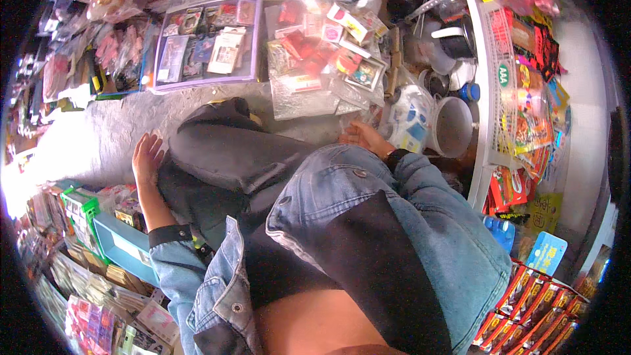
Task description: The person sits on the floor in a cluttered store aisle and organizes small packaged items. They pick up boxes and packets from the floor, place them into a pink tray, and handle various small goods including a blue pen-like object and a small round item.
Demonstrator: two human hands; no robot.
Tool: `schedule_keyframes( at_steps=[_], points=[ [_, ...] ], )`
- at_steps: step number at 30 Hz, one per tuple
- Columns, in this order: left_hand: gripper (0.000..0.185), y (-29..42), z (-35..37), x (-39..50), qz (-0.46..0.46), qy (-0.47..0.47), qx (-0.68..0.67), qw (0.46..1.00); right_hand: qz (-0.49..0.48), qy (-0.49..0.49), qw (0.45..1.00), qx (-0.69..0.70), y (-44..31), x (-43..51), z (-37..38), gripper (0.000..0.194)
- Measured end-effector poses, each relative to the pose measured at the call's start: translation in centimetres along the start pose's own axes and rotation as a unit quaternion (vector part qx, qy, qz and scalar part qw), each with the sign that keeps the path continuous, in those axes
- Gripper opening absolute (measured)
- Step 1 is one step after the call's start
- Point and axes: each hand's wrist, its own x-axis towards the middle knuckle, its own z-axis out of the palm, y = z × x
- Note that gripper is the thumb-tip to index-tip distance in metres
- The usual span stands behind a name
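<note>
My left hand (148, 155) is at the left beside my dark-trousered knee, palm partly up, fingers apart and holding nothing. Near the picture's middle, my right hand (364, 136) lies low by the edge of clear plastic packaging (315, 101), its fingers partly bent; whether they touch or hold the film is unclear. Above it is a pile of small packaged boxes (347, 22). A purple-rimmed display box (259, 34) of small packets stands left of that pile. Close to the right of my right hand is a white plastic bag with blue print (408, 116).
A white bucket (452, 127) and a blue-capped container (469, 92) stand at the right, beside a white metal shelf post (480, 103). Snack packets (530, 123) hang beyond it. Crowded goods and a light blue tray (123, 249) line the lower left. Concrete floor (118, 118) shows ahead.
</note>
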Motion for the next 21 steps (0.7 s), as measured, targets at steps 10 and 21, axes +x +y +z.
schedule_keyframes(
  at_steps=[10, 21],
  points=[
    [0.047, -0.9, -1.2, -0.6, 0.077, 0.036, 0.073, 0.994, -0.342, 0.068, 0.871, -0.346, -1.4, 10.2, -2.8, 0.049],
    [0.043, -0.7, -0.4, -3.1, 0.09, 0.075, 0.152, 0.981, -0.431, 0.19, 0.851, -0.232, -3.9, 13.9, 0.6, 0.023]
  ],
)
